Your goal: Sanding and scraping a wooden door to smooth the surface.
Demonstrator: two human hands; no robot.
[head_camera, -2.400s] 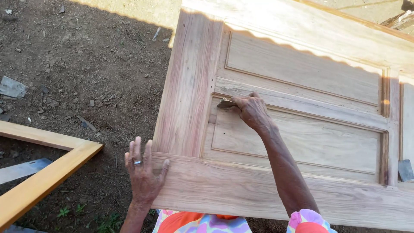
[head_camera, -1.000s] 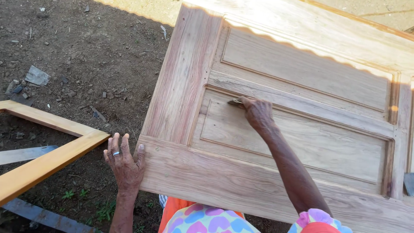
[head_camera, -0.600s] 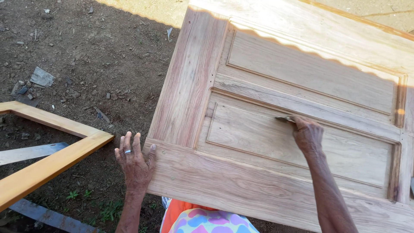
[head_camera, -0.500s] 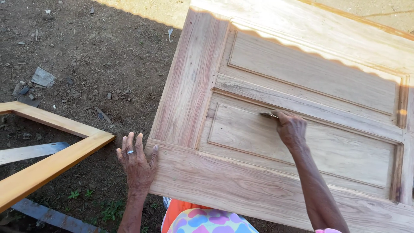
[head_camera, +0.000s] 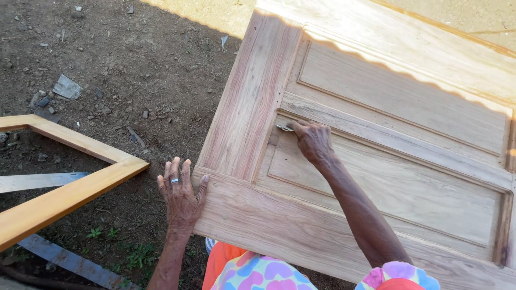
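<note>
Right hand (head_camera: 313, 140) is down on the panelled wooden door (head_camera: 376, 134), fingers curled tight around a small folded piece of sandpaper (head_camera: 284, 127), and that scrap is pressed into the moulded groove at the upper left corner of the lower panel, just left of centre frame. Only a pale sliver of the paper pokes out past the fingertips. The forearm runs back down and to the right, to a bright patterned sleeve (head_camera: 395, 275) at the bottom edge.

Over at the door's lower left corner, the left hand (head_camera: 181, 194) lies flat and open, fingers spread, thumb hooked against the corner of the wood, a ring (head_camera: 174, 181) showing on one finger. It grips nothing, just rests against the edge, with most of the fingers hanging out past the wood over the ground.

The door fills the right side of the frame, bare pale timber with reddish grain along its left stile, sunlight washing its top rail. Left of it is dark bare dirt (head_camera: 118, 70) strewn with chips and scraps. A yellowish wooden frame (head_camera: 75, 188) angles across the lower left, its corner pointing toward the left hand but well apart from the door, with a grey metal strip (head_camera: 37, 181) lying beneath it.
</note>
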